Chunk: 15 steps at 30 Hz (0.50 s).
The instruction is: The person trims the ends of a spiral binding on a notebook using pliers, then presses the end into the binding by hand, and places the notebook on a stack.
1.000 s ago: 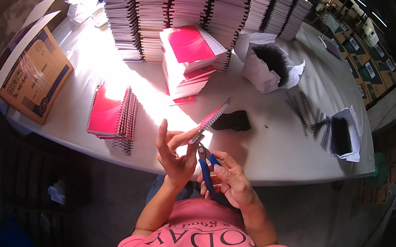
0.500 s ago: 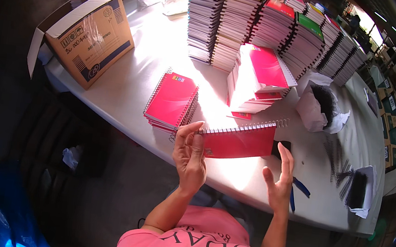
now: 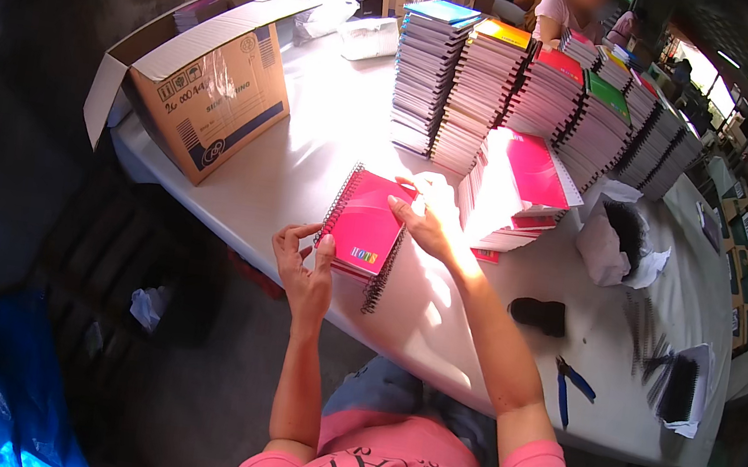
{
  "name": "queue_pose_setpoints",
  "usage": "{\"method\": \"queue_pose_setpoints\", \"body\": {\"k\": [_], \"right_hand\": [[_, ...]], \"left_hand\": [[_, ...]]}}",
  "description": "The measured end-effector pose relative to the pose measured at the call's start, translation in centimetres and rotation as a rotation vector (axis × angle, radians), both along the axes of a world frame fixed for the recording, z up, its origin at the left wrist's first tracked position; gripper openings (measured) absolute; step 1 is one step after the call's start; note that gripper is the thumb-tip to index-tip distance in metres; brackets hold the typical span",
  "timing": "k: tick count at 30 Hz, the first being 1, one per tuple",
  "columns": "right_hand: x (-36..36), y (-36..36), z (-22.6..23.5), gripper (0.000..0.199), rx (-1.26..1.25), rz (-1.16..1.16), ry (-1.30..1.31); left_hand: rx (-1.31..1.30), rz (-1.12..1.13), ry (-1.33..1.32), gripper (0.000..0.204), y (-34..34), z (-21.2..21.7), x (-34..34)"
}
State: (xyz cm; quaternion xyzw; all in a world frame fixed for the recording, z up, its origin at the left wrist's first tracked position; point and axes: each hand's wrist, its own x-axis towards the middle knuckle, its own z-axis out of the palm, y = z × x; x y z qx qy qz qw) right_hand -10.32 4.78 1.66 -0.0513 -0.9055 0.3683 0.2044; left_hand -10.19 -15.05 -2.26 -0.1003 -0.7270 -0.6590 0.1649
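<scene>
A spiral notebook with a bright pink-red cover [image 3: 370, 209] lies on top of a short stack of similar notebooks near the table's front edge. My left hand [image 3: 304, 267] grips its near left corner, thumb on the edge and fingers beside the coil. My right hand [image 3: 430, 217] reaches across to its far right side, with the thumb on the cover and the fingers partly lost in glare. Just right of my right hand stands a pile of unbound pages with red covers [image 3: 533, 174]. Blue-handled pliers [image 3: 570, 390] and a dark oblong block [image 3: 538, 316] rest on the table to the right.
Tall stacks of bound notebooks [image 3: 427, 80] line the far side. An open cardboard box [image 3: 207, 103] sits at the left. Loose wire coils [image 3: 647, 336] and paper-wrapped coil bundles [image 3: 613, 235] lie at the right. Another person [image 3: 570, 12] is behind the stacks.
The notebook I held up by its coil is now down on the short stack, turned round. My right hand has moved left and forward onto it. The view has shifted slightly.
</scene>
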Motion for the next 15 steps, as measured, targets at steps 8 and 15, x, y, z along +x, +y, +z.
{"method": "queue_pose_setpoints", "body": {"k": [8,15], "right_hand": [[-3.4,-2.5,-2.1,0.041,-0.500,-0.068,0.065],[1.7,1.0,3.9,0.059,0.431,-0.306,0.509]], "left_hand": [[0.330,-0.167,-0.021,0.052,2.9,-0.7,-1.3],[0.299,0.044,0.192,0.071,2.2,-2.1,-1.6]]}}
